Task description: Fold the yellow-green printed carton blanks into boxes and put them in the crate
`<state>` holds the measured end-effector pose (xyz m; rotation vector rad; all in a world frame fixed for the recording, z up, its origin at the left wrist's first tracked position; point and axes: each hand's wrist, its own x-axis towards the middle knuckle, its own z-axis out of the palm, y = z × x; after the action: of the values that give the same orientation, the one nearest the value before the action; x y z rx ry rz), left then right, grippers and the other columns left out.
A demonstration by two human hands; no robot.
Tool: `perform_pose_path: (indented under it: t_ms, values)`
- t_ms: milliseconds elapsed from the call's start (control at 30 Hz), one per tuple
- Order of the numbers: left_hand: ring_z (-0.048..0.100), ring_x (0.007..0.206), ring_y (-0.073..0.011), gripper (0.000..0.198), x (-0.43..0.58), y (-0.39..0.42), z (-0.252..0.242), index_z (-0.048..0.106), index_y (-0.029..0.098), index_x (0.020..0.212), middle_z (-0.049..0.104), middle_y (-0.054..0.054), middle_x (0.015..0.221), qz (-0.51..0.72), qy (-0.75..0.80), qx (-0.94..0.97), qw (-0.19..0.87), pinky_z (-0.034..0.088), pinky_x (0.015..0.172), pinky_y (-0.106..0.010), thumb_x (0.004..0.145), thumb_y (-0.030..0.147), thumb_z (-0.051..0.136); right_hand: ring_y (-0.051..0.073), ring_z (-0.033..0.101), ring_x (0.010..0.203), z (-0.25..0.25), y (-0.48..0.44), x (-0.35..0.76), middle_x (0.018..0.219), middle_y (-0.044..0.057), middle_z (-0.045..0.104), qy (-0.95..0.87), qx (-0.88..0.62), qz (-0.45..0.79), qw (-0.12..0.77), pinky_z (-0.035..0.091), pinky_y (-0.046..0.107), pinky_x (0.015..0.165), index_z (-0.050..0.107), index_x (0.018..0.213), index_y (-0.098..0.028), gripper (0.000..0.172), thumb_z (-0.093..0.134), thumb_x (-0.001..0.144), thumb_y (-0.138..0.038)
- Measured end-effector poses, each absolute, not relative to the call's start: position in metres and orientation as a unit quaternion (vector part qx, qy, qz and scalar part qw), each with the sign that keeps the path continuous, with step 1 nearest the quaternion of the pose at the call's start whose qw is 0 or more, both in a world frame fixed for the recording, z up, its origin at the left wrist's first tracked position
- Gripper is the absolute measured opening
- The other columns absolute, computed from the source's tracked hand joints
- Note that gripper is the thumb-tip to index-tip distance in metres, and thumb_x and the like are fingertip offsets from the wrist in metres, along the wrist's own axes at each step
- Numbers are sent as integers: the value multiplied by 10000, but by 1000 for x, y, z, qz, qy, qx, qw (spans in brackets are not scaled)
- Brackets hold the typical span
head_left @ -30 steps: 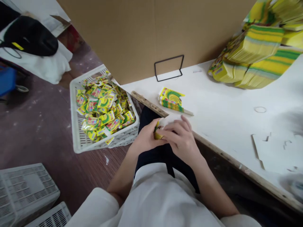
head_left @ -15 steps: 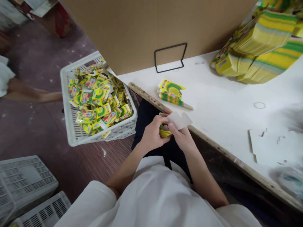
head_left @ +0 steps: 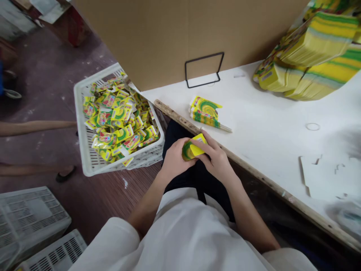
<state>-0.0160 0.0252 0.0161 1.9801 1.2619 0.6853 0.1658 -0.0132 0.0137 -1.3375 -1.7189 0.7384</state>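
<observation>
A small yellow and green cardboard box [head_left: 194, 148] is held over my lap, just off the table's edge. My left hand [head_left: 176, 158] is closed around its left side and underside. From the right, my right hand [head_left: 216, 158] grips the same box, with fingers pressed on its yellow end flap and its far side. On the table beyond lies a small stack of flat yellow and green cartons [head_left: 205, 111], with thin stick-like ends [head_left: 225, 128] poking out to the right.
A white basket [head_left: 86, 169] of packed boxes [head_left: 124, 113] stands at left. A brown cardboard sheet [head_left: 169, 37], a black wire frame [head_left: 204, 84] and bundled cartons [head_left: 313, 56] are on the white table [head_left: 262, 124]. More crates [head_left: 31, 210] and a person's legs [head_left: 36, 169] show left.
The box's white flap, raised before, is now folded over with its yellow face up. My right hand has shifted onto it. At left, a person's arm has left view and legs now show.
</observation>
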Motion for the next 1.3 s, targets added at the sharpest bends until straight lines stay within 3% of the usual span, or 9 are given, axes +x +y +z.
perform_pose_path:
  t_ms: [200, 333, 467, 567, 667, 733, 900, 1067, 1300]
  values:
    - [725, 1005, -250, 547, -31, 36, 33, 638, 216, 1161, 754, -45, 1104, 212, 449, 797, 345, 569, 935, -386, 653, 267, 833, 323, 480, 1447, 26, -8, 185, 1542, 119, 520, -723, -472, 373, 340, 432, 520, 1172, 748, 1197, -270, 277, 645, 941, -294]
    - [720, 1034, -260, 560, -25, 34, 38, 628, 214, 1191, 748, -63, 1147, 211, 447, 807, 324, 563, 955, -395, 663, 270, 806, 336, 484, 1439, 27, -10, 176, 1473, 144, 567, -692, -496, 365, 377, 453, 538, 1141, 735, 1096, -239, 203, 688, 901, -272]
    - [708, 1039, -260, 571, -26, 33, 34, 604, 217, 1213, 732, -70, 1161, 222, 455, 794, 337, 560, 955, -395, 677, 288, 789, 325, 421, 1476, 23, -11, 164, 1557, 151, 468, -667, -487, 364, 431, 420, 551, 1169, 532, 1387, -250, 510, 691, 909, -330]
    - [683, 1095, -282, 613, -51, 46, 33, 560, 211, 1277, 692, -93, 1218, 262, 520, 757, 297, 541, 990, -423, 742, 426, 767, 314, 530, 1368, 28, 3, 177, 1509, 145, 520, -645, -503, 350, 456, 507, 492, 1086, 424, 1487, -260, 693, 720, 885, -439]
    - [433, 1429, -389, 924, -85, 69, 37, 338, 183, 1492, 440, -187, 1542, 310, 662, 672, 113, 365, 1178, -544, 749, 515, 776, 296, 632, 1160, 34, 35, 200, 1262, 134, 656, -598, -624, 249, 437, 537, 472, 994, 629, 1263, -230, 370, 635, 939, -410]
    - [239, 1530, -433, 1122, -103, 81, 39, 193, 160, 1564, 264, -234, 1640, 266, 722, 637, 55, 221, 1237, -598, 713, 564, 803, 309, 631, 1076, 31, 61, 211, 1165, 160, 655, -558, -712, 183, 385, 521, 501, 968, 677, 1150, -186, 291, 629, 935, -375]
    - [205, 1539, -445, 994, -132, 89, 14, 283, 147, 1558, 233, -248, 1651, 147, 777, 610, 60, 214, 1221, -617, 783, 594, 716, 363, 568, 1060, 7, 98, 209, 1065, 211, 626, -551, -788, 123, 246, 462, 541, 955, 674, 1025, -121, 268, 685, 895, -355]
    - [200, 1533, -472, 991, -158, 102, -29, 239, 28, 1555, 250, -345, 1614, 88, 830, 543, 95, 238, 1203, -621, 831, 564, 653, 350, 547, 985, -12, 97, 209, 1020, 196, 612, -568, -771, 92, 272, 450, 530, 903, 641, 965, -155, 312, 608, 931, -464]
    - [355, 1481, -429, 880, -145, 158, -20, 232, 148, 1594, 397, -227, 1597, 60, 771, 621, 126, 343, 1153, -552, 878, 498, 605, 328, 552, 953, -23, 97, 218, 957, 154, 634, -586, -746, 70, 309, 445, 522, 911, 618, 895, -201, 276, 603, 916, -475]
